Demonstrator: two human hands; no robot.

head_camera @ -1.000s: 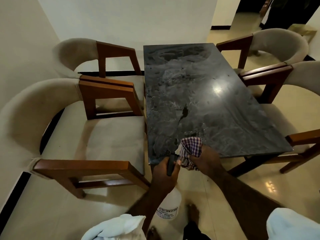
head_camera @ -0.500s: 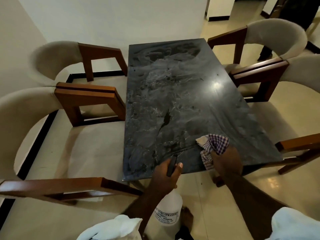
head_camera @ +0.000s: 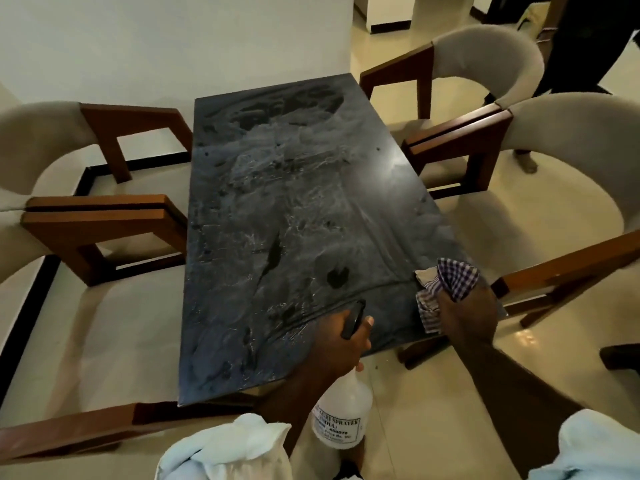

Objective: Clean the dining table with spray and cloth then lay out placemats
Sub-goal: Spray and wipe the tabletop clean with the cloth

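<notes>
A long rectangular dining table with a glossy black stone top (head_camera: 294, 209) fills the middle of the view, its surface covered in pale, smeared streaks of wet film with a few dark bare patches showing through near the centre. Around it stand four curved armchairs with beige upholstered backs and brown wooden arms (head_camera: 104, 233), two on the left side and two on the right, all on a cream tiled floor (head_camera: 433, 403) beside a plain white wall (head_camera: 173, 39). The person's light blue sleeves (head_camera: 225, 448) show at the bottom edge. A translucent white plastic spray bottle with a printed label (head_camera: 341, 415) hangs below the near edge of the table, off the tabletop, and its black trigger head (head_camera: 354, 318) rises above the left hand (head_camera: 341, 341). That hand is wrapped around the bottle's neck, fingers curled closed on it, with the thumb tip lying against the black head. To the right, at the table's near right corner, a purple-and-white checked cloth (head_camera: 450, 285) lies bunched on the stone, partly hanging over the edge. The right hand (head_camera: 467, 315) sits directly behind and on top of the cloth, fingers closed into its folds and bearing it down on the surface, so the cloth sticks out ahead of and to the left of the knuckles. The two hands are near each other but apart, with a strip of streaked tabletop between them.
</notes>
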